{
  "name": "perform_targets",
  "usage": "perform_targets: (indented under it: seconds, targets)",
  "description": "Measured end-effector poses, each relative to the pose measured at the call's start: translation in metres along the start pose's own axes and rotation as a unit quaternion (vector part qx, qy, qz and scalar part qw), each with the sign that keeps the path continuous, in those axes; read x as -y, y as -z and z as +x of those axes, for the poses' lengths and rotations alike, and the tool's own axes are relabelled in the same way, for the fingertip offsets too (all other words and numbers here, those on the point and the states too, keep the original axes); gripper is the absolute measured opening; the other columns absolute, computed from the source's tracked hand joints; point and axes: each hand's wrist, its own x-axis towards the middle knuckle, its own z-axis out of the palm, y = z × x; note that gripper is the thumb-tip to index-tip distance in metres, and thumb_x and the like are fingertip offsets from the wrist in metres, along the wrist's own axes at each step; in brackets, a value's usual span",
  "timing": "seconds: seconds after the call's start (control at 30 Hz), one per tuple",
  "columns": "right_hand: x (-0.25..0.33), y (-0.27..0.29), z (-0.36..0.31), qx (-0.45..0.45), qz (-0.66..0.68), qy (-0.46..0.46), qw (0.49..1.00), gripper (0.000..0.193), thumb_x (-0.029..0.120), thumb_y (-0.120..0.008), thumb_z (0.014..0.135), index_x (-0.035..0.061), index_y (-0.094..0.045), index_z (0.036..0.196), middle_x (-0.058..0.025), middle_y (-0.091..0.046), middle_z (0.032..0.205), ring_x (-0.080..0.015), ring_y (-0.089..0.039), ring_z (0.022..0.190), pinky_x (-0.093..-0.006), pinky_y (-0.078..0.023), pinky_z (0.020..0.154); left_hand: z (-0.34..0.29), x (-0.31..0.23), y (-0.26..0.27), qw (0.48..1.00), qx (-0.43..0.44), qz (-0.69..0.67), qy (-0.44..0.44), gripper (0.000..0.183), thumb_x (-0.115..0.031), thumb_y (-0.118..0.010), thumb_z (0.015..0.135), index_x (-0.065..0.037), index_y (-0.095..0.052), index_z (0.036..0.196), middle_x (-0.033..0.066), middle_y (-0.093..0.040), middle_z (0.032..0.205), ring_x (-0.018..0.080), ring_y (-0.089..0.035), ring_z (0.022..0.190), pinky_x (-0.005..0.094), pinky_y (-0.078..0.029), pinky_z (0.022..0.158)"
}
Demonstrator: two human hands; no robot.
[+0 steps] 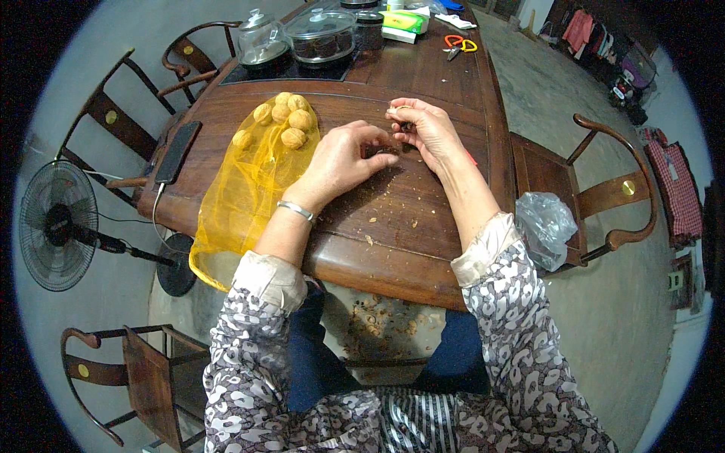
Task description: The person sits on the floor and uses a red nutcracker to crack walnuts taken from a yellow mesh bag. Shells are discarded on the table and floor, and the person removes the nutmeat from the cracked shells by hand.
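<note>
My right hand point(429, 130) is raised over the wooden table point(353, 248), thumb and fingers pinched on a small pale walnut piece point(393, 111). Close beside it, my left hand point(349, 160) has loosely curled fingers, with its thumb apart from them; I see nothing in its grip, though the fingertips are partly hidden. Small shell crumbs point(368, 240) lie scattered beneath both hands. To the left, several whole walnuts point(293, 137) sit at the far end of a yellow mesh bag point(248, 189), which spreads toward the table's near edge.
Glass-lidded pots point(321, 38) stand at the far left, beside a green tissue pack point(405, 23). Pliers-like cutters point(455, 47) with red and yellow handles lie far right. A black power strip point(178, 152) is on the left edge. A clear plastic bag point(545, 229) rests on the right chair point(615, 192).
</note>
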Motion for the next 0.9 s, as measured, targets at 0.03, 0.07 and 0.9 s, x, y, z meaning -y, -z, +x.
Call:
perform_targets:
  seconds: [0.03,0.07,0.9]
  targets:
    - [0.0,0.0,0.0,0.001,-0.003,-0.002,1.0,0.017,0.007,-0.061,0.085,0.0048,-0.061,0.102,-0.0031,-0.065,0.089,-0.0079,-0.059,0.072,-0.021,-0.051,0.063,-0.001,-0.001,-0.001,0.998,0.016,0.049,-0.021,0.027,-0.025,-0.074,0.075,-0.006,-0.069,0.094,0.0125,-0.064,0.085,0.0294,-0.064,0.079,0.0371,-0.051,0.071]
    - [0.0,-0.001,0.0,0.003,-0.006,-0.003,1.0,0.017,0.008,-0.061,0.085,0.0046,-0.061,0.102,-0.0033,-0.065,0.089,-0.008,-0.059,0.073,-0.0212,-0.051,0.063,-0.001,0.002,-0.002,0.997,0.012,0.076,-0.033,0.026,-0.026,-0.073,0.077,-0.008,-0.069,0.095,0.013,-0.063,0.087,0.0321,-0.063,0.084,0.04,-0.05,0.073]
    - [0.003,-0.005,-0.002,0.148,0.007,-0.049,0.988,0.032,0.022,-0.052,0.096,-0.0005,-0.058,0.118,-0.0069,-0.065,0.094,-0.0117,-0.061,0.081,-0.025,-0.054,0.071,0.005,0.021,0.013,0.884,-0.043,-0.385,0.263,0.017,-0.019,-0.065,0.087,-0.01,-0.06,0.1,-0.007,-0.052,0.071,0.0015,-0.042,0.053,0.0153,-0.029,0.044]
